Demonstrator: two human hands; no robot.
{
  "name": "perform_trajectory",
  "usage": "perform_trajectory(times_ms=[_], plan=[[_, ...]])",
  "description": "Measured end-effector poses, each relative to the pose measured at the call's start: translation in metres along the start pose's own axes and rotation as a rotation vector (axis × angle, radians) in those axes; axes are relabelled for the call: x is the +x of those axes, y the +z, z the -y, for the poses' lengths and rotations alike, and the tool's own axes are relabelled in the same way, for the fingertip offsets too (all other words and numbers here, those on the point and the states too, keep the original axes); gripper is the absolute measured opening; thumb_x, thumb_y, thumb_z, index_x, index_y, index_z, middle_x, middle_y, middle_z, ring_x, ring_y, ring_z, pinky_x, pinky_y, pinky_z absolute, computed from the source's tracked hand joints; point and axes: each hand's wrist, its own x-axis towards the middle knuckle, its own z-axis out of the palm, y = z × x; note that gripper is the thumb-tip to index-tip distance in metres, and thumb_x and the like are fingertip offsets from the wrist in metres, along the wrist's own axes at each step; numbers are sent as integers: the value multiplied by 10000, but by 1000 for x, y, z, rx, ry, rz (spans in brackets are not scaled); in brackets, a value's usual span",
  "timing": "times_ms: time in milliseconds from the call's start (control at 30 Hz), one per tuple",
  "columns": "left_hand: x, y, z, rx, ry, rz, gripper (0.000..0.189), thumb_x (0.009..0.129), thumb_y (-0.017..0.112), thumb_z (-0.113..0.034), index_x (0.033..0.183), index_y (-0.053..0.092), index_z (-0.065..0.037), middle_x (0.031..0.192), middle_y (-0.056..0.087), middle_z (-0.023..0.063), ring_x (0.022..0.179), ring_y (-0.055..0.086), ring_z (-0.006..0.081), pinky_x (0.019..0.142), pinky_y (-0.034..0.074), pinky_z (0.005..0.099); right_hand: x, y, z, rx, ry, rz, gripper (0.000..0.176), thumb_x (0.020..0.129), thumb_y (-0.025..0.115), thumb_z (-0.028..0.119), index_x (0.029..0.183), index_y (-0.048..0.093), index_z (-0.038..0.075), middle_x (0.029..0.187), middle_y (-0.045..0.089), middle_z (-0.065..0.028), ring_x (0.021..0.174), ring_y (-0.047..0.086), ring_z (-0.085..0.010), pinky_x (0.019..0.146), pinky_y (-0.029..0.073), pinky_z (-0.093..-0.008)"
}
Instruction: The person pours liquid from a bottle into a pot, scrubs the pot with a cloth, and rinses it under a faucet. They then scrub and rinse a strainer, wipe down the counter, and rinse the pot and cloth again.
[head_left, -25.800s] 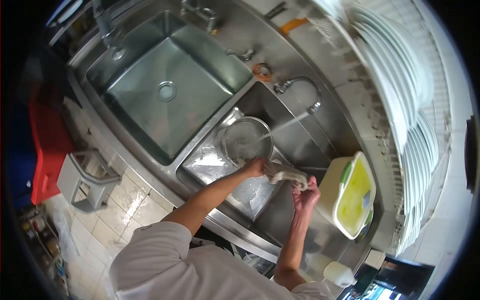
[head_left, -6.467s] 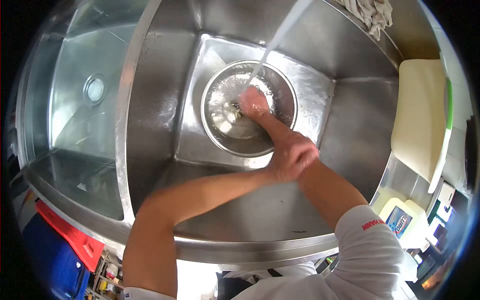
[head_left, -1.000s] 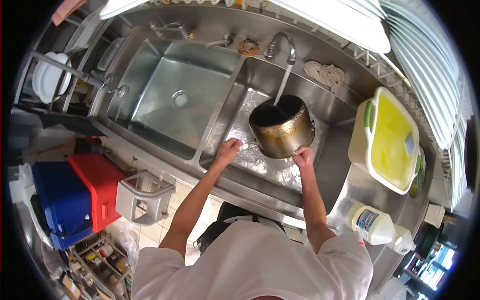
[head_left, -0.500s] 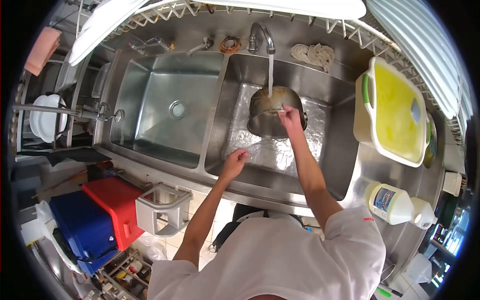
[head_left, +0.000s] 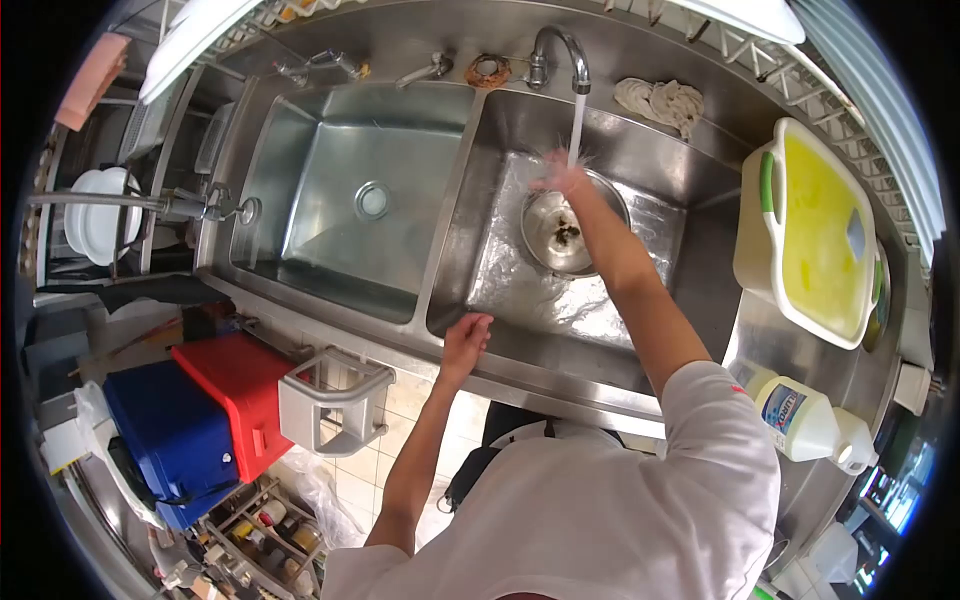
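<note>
Two hands: left (head_left: 465, 338) spread on sink rim (head_left: 545, 380), right (head_left: 562, 180) under faucet stream (head_left: 575, 125) above pot (head_left: 548, 245), pose blurred.

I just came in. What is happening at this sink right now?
A person in a white shirt stands at a double stainless steel sink. The right hand is under the running tap water, above a round metal bowl in the right basin. The left hand rests on the sink's front rim.

Yellow tub (head_left: 815, 230), bleach bottle (head_left: 805, 420), rag (head_left: 662, 100), red crate (head_left: 235, 385), blue crate (head_left: 160, 440), white plates (head_left: 90, 210)
</note>
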Motion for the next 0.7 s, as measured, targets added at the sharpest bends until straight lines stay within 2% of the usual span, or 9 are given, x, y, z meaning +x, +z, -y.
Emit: perform_trajectory(times_ms=[200, 300, 400, 467, 500, 533, 567, 633, 700], plan=[[-2, 13, -7, -55, -25, 48, 242, 939, 554, -286, 1032, 647, -83, 749, 540, -46, 635, 474, 37, 570, 412, 198, 24, -3, 27, -131, -264, 89, 241, 831, 643, 219, 808, 556, -5, 781, 538, -142, 740, 573, -286, 636, 522, -393], [-3, 20, -9, -83, -29, 62, 242, 938, 554, -280, 1033, 648, -79, 750, 539, -46, 643, 478, 39, 577, 410, 203, -4, -6, 25, 254, -19, 261, 155, 872, 546, 154, 912, 504, 9, 717, 481, -77, 644, 555, -210, 526, 483, -333], [-5, 22, -4, -106, -43, 85, 234, 938, 555, -271, 1034, 648, -80, 754, 540, -46, 650, 482, 41, 578, 402, 205, -60, -16, 12, 202, 14, 153, 173, 904, 481, 211, 913, 491, 39, 655, 448, -20, 471, 452, -130, 414, 382, -263], [-2, 20, -6, -106, -24, 94, 228, 938, 555, -267, 1033, 648, -82, 757, 542, -46, 651, 484, 41, 576, 396, 204, -113, -45, -8, 269, 16, -97, 199, 902, 473, 251, 888, 484, 53, 710, 461, -32, 554, 493, -163, 462, 415, -299], [-6, 18, -5, -167, -44, 82, 225, 940, 552, -265, 1035, 646, -84, 756, 543, -46, 649, 483, 41, 575, 393, 201, -130, -53, -28, 270, -5, -384, 222, 904, 465, 242, 975, 522, 40, 846, 523, -77, 720, 554, -212, 580, 475, -395], [-9, 17, -5, -227, -60, 71, 223, 942, 549, -264, 1038, 644, -87, 756, 543, -45, 646, 483, 41, 574, 389, 198, -163, -70, -45, 196, -61, -534, 353, 896, 492, 261, 1148, 518, 16, 1028, 553, -135, 945, 558, -266, 750, 474, -494], [-11, 16, -3, -228, -57, 78, 223, 942, 549, -264, 1038, 644, -87, 756, 543, -45, 646, 483, 41, 574, 389, 198, -190, -76, -62, 206, -70, -565, 501, 882, 519, 263, 1290, 442, -17, 1194, 528, -176, 1076, 537, -300, 864, 453, -522], [-14, 12, -3, -290, -80, 71, 221, 948, 539, -261, 1051, 637, -92, 760, 543, -47, 649, 481, 41, 582, 392, 195, -212, -121, -102, -148, 86, -583, 571, 862, 582, 284, 1320, 409, -10, 1300, 449, -183, 1174, 463, -342, 932, 403, -552], [-18, 10, -5, -286, -85, 74, 226, 954, 527, -259, 1066, 630, -91, 765, 543, -46, 656, 480, 43, 588, 396, 193, -216, -134, -124, -113, 276, -714, 635, 840, 645, 311, 1335, 401, -2, 1384, 371, -180, 1236, 396, -373, 969, 355, -589]])
